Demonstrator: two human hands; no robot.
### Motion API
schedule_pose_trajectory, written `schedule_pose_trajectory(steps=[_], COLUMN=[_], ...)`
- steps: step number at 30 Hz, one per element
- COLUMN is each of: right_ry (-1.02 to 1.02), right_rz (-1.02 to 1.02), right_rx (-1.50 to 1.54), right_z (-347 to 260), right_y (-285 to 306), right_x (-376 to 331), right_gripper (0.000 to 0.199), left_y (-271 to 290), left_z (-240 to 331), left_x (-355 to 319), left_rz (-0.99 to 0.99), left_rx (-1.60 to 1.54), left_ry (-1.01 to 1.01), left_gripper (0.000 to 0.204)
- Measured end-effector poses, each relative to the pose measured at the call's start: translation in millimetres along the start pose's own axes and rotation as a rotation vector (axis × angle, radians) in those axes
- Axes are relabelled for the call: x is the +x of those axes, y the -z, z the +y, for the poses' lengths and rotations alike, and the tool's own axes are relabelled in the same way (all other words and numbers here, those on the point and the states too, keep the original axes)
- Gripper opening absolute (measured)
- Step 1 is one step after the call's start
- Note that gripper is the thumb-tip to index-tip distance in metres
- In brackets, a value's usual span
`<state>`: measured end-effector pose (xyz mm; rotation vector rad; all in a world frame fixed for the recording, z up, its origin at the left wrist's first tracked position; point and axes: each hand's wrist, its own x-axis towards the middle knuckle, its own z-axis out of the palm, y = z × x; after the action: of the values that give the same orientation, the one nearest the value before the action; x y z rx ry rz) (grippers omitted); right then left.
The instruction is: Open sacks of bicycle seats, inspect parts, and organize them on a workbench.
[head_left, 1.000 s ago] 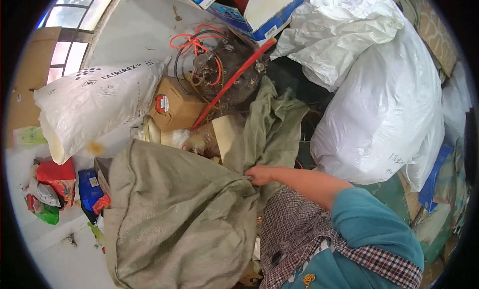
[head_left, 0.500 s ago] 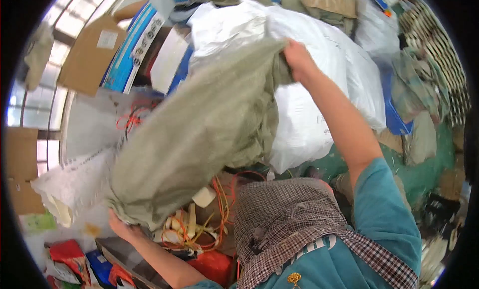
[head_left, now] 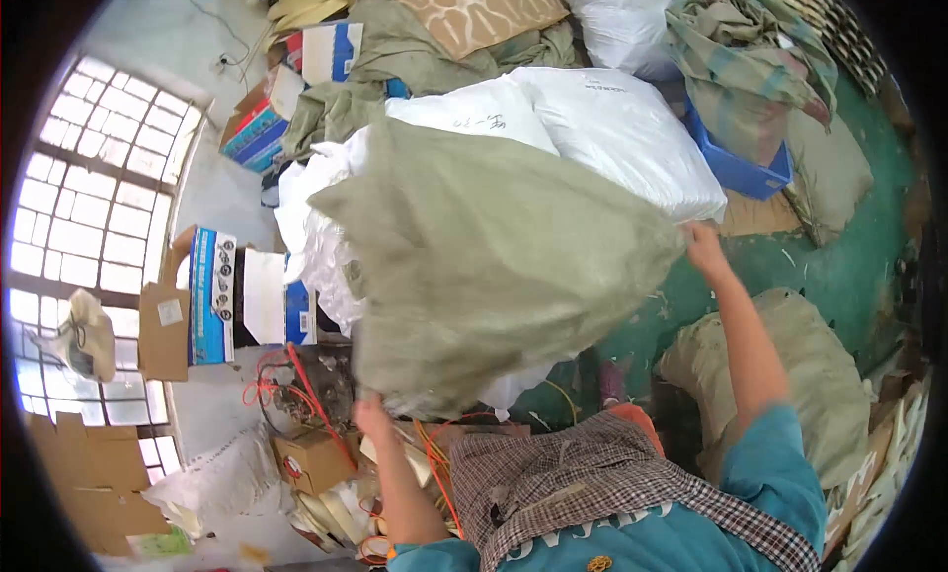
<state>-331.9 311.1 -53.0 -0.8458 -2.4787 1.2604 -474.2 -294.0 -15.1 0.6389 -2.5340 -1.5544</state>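
Observation:
A large olive-green woven sack (head_left: 494,266) hangs spread out between my two hands. My left hand (head_left: 373,416) is closed on its lower left edge, near my apron. At the sack's right corner, my right hand (head_left: 703,248) grips the cloth with the arm stretched forward. The far edge of the sack flares up loosely and is a little blurred. Behind and partly under it lie full white plastic sacks (head_left: 622,127), and crumpled white plastic (head_left: 321,226) shows along its left side.
Opened cartons (head_left: 212,295) stand on the left by the barred window (head_left: 109,177). Orange cords (head_left: 316,399) lie over clutter at lower left. To the right are a blue crate (head_left: 746,162), a stuffed olive sack (head_left: 790,374) and green floor (head_left: 681,315). A patterned cardboard sheet (head_left: 479,9) rests at the back.
My right hand has swung right and toward me, and my left hand has moved right, so the sack now spreads wider across the middle. The view has shifted too.

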Motion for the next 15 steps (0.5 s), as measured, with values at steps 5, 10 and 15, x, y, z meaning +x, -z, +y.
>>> schedule_pose_trajectory(steps=[5,10,15], right_ry=[-0.341,-0.259,-0.185], right_rz=[-0.156,-0.250,-0.331], right_rx=[-0.059,0.119,0.090], right_z=[89,99,51], right_y=[-57,-131,-176], right_x=[-79,-56,-13], right_gripper=[0.027,0.028,0.055], left_y=[-11,-29,-37], left_z=[-97,-79,-25], left_x=[-44,-60,-77], left_rz=[-0.135,-0.211,-0.130], left_rx=[0.261,0.428,0.414], left_ry=[0.174,0.029,0.087], left_gripper=[0.025,0.021,0.029])
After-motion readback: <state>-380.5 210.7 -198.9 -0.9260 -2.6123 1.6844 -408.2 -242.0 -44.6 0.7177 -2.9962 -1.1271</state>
